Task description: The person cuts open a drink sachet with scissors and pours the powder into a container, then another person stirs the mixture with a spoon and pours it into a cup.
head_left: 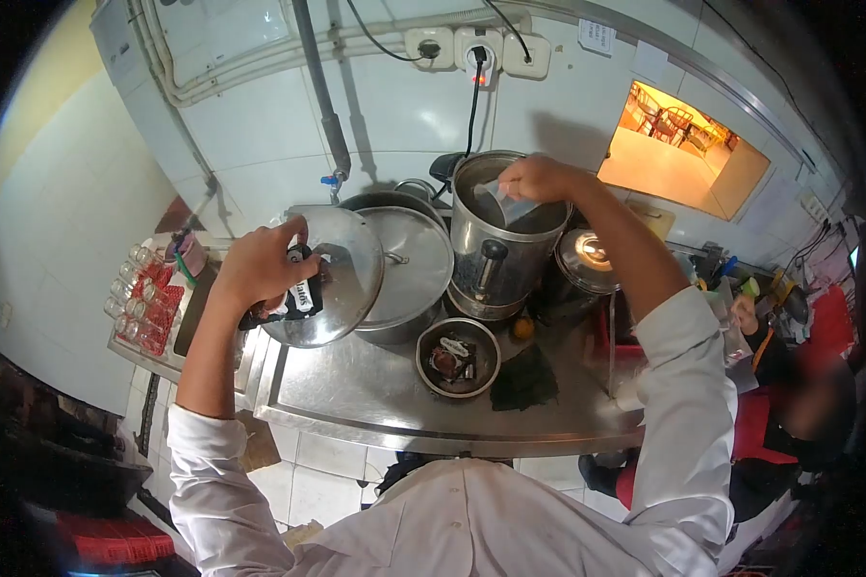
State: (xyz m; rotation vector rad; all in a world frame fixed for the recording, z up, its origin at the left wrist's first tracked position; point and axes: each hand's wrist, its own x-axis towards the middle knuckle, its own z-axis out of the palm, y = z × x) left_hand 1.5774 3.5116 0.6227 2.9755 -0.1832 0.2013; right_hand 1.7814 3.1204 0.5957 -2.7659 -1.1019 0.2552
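My left hand (265, 267) is closed around a black piece with white lettering (303, 298), against a round metal lid (354, 288). The lid is tilted at the left side of a large covered pot (409, 260). Whether the black piece is a cloth or a packet I cannot tell. At the tall metal urn (471, 264), which stands uncovered, my right hand (537, 181) grips a clear plastic jug (510, 207). The jug is tipped inside the urn's mouth, its lower part hidden. What the urn contains is hard to make out.
A metal bowl (488, 380) with small items and a dark cloth (524, 378) lie on the steel counter (356, 389). Right of the urn stands a lidded pot (587, 264). Glass jars (144, 308) are at far left. A co-worker (789, 413) is at right.
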